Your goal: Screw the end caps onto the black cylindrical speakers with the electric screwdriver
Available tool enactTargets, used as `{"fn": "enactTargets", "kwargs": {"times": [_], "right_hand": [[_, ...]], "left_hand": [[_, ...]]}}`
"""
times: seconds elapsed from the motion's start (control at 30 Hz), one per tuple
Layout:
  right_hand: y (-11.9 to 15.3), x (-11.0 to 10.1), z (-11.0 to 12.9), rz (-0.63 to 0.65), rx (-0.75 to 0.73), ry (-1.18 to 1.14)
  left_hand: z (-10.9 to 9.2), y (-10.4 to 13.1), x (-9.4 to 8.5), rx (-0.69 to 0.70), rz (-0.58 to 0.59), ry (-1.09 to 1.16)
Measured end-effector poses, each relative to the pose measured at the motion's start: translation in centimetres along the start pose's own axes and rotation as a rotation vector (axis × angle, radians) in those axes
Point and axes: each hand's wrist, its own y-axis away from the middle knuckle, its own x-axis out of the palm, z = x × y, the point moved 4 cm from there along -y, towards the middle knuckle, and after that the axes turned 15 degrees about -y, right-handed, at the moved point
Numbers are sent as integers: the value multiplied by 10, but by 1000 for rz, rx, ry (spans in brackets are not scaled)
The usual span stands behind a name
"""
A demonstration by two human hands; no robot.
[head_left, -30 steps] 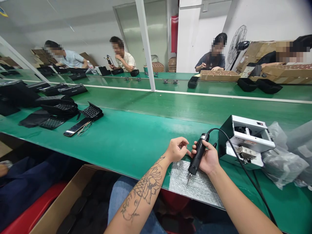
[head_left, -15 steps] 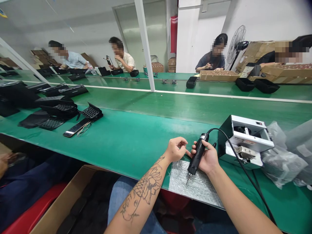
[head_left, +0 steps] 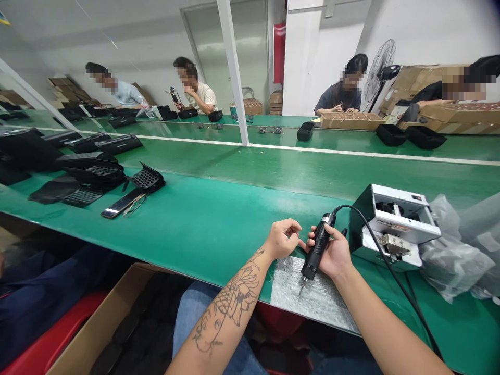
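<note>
"Where was the electric screwdriver?"

"In the right hand, its fingers closed around the black barrel, the thumb along the upper part. The bit pointed down over the silvery sheet; I couldn't tell if they touched."

"And the left hand?"

"Just beside the barrel, fingers loosely curled. Whether they pinched anything, I couldn't tell."

"What lay past the right hand?"

"A white-and-black machine, on the green table."
</note>
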Motion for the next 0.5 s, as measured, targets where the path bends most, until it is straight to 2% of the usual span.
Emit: {"fn": "enactTargets", "kwargs": {"times": [0.2,0.5], "right_hand": [[-1,-1,-1,-3,6,2],[-2,-1,-1,8,4,-16]], "left_hand": [[-1,1,4,-4,27,17],[0,1,-1,13,-45,-32]]}}
